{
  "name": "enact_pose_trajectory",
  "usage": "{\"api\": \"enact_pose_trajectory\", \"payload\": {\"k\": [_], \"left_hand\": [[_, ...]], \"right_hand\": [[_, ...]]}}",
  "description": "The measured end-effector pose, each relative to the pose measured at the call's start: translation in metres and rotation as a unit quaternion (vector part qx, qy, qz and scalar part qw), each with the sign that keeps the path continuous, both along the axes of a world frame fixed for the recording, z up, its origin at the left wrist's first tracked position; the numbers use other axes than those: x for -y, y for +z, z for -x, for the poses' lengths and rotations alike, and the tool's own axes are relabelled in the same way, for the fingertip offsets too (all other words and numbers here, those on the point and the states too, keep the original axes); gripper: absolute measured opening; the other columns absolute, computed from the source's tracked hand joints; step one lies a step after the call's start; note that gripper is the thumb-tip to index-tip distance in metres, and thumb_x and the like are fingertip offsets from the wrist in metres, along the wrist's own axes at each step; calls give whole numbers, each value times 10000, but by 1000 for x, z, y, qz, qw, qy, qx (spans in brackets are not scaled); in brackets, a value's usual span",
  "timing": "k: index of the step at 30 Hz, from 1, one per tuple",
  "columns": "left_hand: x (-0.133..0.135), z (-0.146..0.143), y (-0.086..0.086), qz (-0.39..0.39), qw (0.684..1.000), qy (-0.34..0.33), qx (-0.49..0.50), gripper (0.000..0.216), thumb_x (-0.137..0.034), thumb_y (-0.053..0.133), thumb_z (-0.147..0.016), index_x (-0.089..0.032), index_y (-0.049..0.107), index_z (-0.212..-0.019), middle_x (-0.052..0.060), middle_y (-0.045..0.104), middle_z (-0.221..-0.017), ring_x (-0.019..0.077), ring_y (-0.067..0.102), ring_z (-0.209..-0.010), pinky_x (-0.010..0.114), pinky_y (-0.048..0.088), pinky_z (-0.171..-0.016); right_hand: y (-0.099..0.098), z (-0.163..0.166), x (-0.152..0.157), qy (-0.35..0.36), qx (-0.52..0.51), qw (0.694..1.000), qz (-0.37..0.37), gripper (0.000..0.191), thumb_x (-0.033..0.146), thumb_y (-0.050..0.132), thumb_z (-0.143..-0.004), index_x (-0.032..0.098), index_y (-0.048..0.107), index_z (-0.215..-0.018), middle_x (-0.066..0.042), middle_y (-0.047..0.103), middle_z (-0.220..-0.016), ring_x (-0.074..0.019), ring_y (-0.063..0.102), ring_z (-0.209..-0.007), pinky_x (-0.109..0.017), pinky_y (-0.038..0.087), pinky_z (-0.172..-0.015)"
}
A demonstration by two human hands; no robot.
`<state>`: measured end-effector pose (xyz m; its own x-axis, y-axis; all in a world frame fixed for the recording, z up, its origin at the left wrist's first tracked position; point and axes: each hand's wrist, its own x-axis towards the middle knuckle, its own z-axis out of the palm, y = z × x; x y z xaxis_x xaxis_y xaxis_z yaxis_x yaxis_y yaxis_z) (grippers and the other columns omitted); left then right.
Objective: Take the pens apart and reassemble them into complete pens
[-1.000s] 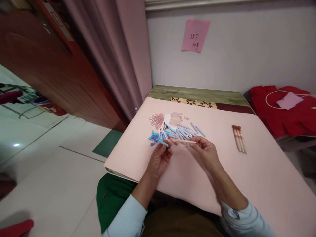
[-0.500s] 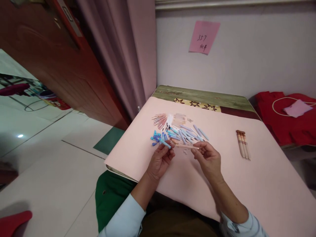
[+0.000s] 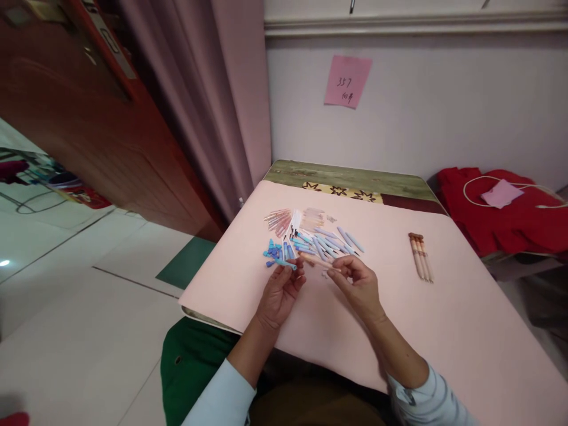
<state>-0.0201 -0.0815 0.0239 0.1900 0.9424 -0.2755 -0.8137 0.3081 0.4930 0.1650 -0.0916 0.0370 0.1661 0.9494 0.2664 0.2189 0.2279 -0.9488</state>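
My left hand (image 3: 280, 296) is closed, pinching a light blue pen part (image 3: 286, 264) that looks like a short tube. Between the fingertips of my right hand (image 3: 358, 289) is a slim pale pink pen (image 3: 316, 260) with an orange-brown end pointing at my left fingers. Whether the left fingers also touch that end, I cannot tell. Just beyond the hands lie several blue and lilac pen barrels (image 3: 328, 241). A heap of small blue caps (image 3: 271, 251) is close to the left fingertips. Tiny pale pieces (image 3: 324, 274) lie under the right hand.
Farther back are pinkish pen parts (image 3: 278, 221), white refills (image 3: 295, 221), clear pale tubes (image 3: 313, 219) and tiny metallic bits (image 3: 331, 219). Several pens with brown tops (image 3: 420, 257) lie side by side at the right on the pink-covered table (image 3: 444, 331). A red cloth (image 3: 461, 204) is beyond.
The camera view has shifted, so the scene sits farther left. The pink pen now slopes down towards my right hand, and the blue part lies flatter; both hands keep their hold.
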Motion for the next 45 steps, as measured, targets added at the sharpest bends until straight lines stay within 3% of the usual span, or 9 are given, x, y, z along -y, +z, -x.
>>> {"api": "enact_pose_trajectory", "payload": {"k": [10, 17, 24, 28, 31, 33, 39, 42, 45], "left_hand": [[1, -1, -1, 4, 1000, 3, -16, 156, -135, 714, -786, -115, 666, -934, 88, 729, -969, 123, 703, -745, 214, 598, -701], [0, -4, 0, -1, 1000, 14, -15, 130, -102, 705, -782, -115, 675, -908, 68, 731, -953, 129, 711, -809, 220, 590, -780], [1, -6, -1, -14, 999, 21, -30, 131, -107, 717, -771, -124, 682, -896, 46, 731, -889, 109, 702, -765, 202, 587, -758], [2, -3, -1, -33, 999, 10, -36, 162, -126, 718, -778, -111, 683, -936, 89, 730, -1009, 136, 709, -851, 219, 584, -803], [1, 0, -1, -29, 999, 16, -29, 160, -141, 703, -798, -110, 675, -952, 97, 731, -1015, 138, 711, -850, 212, 589, -774], [0, 2, -2, -17, 999, 14, -23, 131, -141, 688, -811, -113, 671, -937, 85, 739, -942, 122, 710, -773, 196, 593, -707], [-2, 2, -5, -11, 1000, 0, -11, 112, -136, 689, -808, -119, 663, -916, 54, 723, -855, 98, 690, -696, 173, 586, -645], [0, 2, -4, -18, 1000, -10, -7, 136, -153, 710, -794, -121, 664, -918, 48, 709, -838, 89, 674, -681, 167, 579, -636], [1, 2, -3, -27, 999, -17, 0, 158, -170, 732, -775, -120, 665, -909, 39, 692, -821, 80, 652, -660, 161, 566, -610]], "right_hand": [[-1, -2, 0, 16, 5, 1000, 11, 219, 384, 719, -760, 220, 653, -887, 54, 501, -562, -113, 437, -512, -265, 410, -560], [-1, -1, 0, 36, 86, 996, -10, 162, 365, 702, -771, 230, 656, -848, 54, 495, -553, -112, 445, -504, -254, 415, -543], [-6, 4, 3, 39, 233, 966, -105, 187, 342, 662, -822, 249, 670, -984, -18, 685, -837, -133, 569, -609, -276, 468, -638], [0, -2, 8, -43, 238, 963, -116, 142, 349, 613, -863, 236, 689, -906, -35, 697, -832, -155, 600, -680, -285, 468, -684], [5, -17, 15, -164, 252, 951, -70, 206, 396, 598, -864, 223, 710, -864, -37, 689, -823, -155, 586, -679, -280, 444, -661], [7, -27, 21, -203, 300, 932, -3, 234, 424, 598, -848, 228, 725, -827, -22, 672, -781, -147, 568, -650, -269, 397, -605], [-3, -33, 26, -176, 402, 888, 139, 230, 398, 563, -855, 253, 739, -838, -10, 673, -841, -152, 595, -742, -256, 325, -589], [-9, -30, 21, -168, 419, 880, 151, 236, 398, 565, -863, 245, 743, -888, -28, 683, -887, -170, 616, -804, -262, 350, -610], [4, -30, 22, -181, 398, 892, 115, 250, 421, 596, -851, 235, 735, -945, -37, 689, -946, -176, 627, -817, -268, 397, -631]]}}
